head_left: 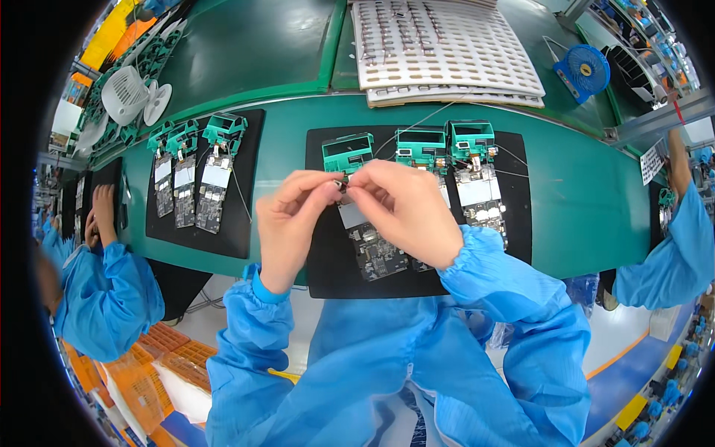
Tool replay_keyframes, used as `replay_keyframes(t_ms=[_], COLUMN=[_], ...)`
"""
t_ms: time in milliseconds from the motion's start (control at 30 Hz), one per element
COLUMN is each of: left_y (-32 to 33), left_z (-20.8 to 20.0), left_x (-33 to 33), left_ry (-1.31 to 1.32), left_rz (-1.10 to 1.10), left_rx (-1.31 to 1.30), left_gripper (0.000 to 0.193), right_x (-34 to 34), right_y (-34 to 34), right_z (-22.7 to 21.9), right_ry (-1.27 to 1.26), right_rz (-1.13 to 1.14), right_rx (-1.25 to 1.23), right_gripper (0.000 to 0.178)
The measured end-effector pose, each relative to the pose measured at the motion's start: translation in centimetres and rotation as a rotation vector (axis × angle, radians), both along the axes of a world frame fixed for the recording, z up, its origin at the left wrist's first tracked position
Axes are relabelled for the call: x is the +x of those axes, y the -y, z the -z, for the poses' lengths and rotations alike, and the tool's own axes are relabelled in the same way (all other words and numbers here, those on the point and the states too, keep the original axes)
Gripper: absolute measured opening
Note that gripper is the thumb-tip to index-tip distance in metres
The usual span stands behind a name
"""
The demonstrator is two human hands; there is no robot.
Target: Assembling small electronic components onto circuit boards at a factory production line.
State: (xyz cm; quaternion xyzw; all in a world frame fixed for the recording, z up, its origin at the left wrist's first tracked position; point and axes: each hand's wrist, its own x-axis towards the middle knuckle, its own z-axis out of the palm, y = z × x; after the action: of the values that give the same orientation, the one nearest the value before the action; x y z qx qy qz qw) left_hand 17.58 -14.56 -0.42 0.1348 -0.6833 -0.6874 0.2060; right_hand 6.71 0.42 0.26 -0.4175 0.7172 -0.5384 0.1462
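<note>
Green bench: here it is, the work surface running under and out to both sides of the black mat; the forearms come in across the mat's near side, and steady wrists look like the thing to have.
Black mat: our landmark, three units lying on it; working above it seems wise, since anything dropped should land on the dark surface.
White tray: beyond the mat's far edge, the slotted tray, well apart from the fingers, so elbow room looks fine.
Right hand: over the middle of the mat, the right hand, thumb and forefinger pinched on a tiny piece, palm covering much of the middle unit; best not to lean on what lies beneath.
Left hand: over the mat's left edge, the left hand, thumb and forefinger in a pinch too, meeting the right fingertips; let this one steady, I'd say, while the other makes fine adjustments.
Left board: on the mat's left half, the circuit board, lying slanted below the fingers; light pressure only, its components are exposed.
Green housing: by the mat's far left corner, the left housing, just beyond the fingertips; its link to the board is hidden by the hands, so avoid tugging.
Small part: between both sets of fingertips, above the mat's left half, the small part; too small to identify, so grip the edges gently and never twist hard.
</note>
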Motion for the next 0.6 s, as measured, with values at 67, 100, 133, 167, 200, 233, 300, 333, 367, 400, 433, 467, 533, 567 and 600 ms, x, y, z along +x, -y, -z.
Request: replay_keyframes(t_ms=[67, 100, 133, 167, 200, 233, 300, 333, 367, 400, 433, 467, 533, 567, 600], left_y=[0.8, 1.1, 1.3, 1.5, 1.8, 2.0, 1.9, 1.7, 1.7, 1.7, 1.7, 1.7, 1.6, 1.6, 1.6], left_z=[0.0, 0.0, 0.5, 0.7, 0.9, 1.0, 1.0, 0.9, 1.0, 1.0, 1.0, 1.0, 1.0, 1.0, 0.9], left_x=[-0.4, -0.6, -1.0, -1.2, -1.3, -1.3, -1.5, -1.7, -1.8, -1.8, -1.9, -1.9, -2.1, -2.1, -2.1], left_ry=[0.005, 0.010, 0.001, 0.002, 0.008, 0.012, -0.020, -0.054, -0.054, -0.063, -0.074, -0.075, -0.073, -0.078, -0.075], left_rz=[-0.048, -0.091, -0.143, -0.144, -0.159, -0.173, -0.169, -0.165, -0.166, -0.165, -0.163, -0.161, -0.160, -0.154, -0.147], left_rx=[-0.113, -0.223, -0.221, -0.218, -0.384, -0.550, -0.621, -0.694, -0.692, -0.741, -0.791, -0.790, -0.868, -0.866, -0.931], left_gripper=[0.019, 0.020, 0.019, 0.019, 0.018, 0.016, 0.015, 0.014, 0.014, 0.014, 0.014, 0.014, 0.014, 0.014, 0.016], right_x=[0.3, 0.3, 0.1, 0.1, 0.0, 0.1, 0.2, 0.2, 0.3, 0.3, 0.3, 0.3, 0.2, 0.2, 0.2], right_y=[1.3, 1.6, 1.8, 2.0, 2.2, 2.4, 2.5, 2.5, 2.5, 2.5, 2.4, 2.4, 2.3, 2.2, 2.1], right_z=[0.3, 0.4, 0.6, 1.0, 1.4, 1.7, 1.7, 1.6, 1.6, 1.6, 1.6, 1.6, 1.7, 1.6, 1.5], right_ry=[-0.042, -0.085, -0.110, -0.109, -0.150, -0.192, -0.230, -0.269, -0.269, -0.273, -0.277, -0.277, -0.278, -0.279, -0.295], right_rz=[0.030, 0.065, 0.055, 0.053, 0.053, 0.054, 0.066, 0.078, 0.077, 0.083, 0.090, 0.091, 0.084, 0.091, 0.083], right_rx=[-0.028, -0.055, -0.019, -0.016, -0.006, 0.004, 0.027, 0.047, 0.049, 0.057, 0.064, 0.065, 0.081, 0.083, 0.100], right_gripper=[0.006, 0.005, 0.006, 0.006, 0.007, 0.007, 0.007, 0.007, 0.007, 0.007, 0.006, 0.006, 0.005, 0.005, 0.006])
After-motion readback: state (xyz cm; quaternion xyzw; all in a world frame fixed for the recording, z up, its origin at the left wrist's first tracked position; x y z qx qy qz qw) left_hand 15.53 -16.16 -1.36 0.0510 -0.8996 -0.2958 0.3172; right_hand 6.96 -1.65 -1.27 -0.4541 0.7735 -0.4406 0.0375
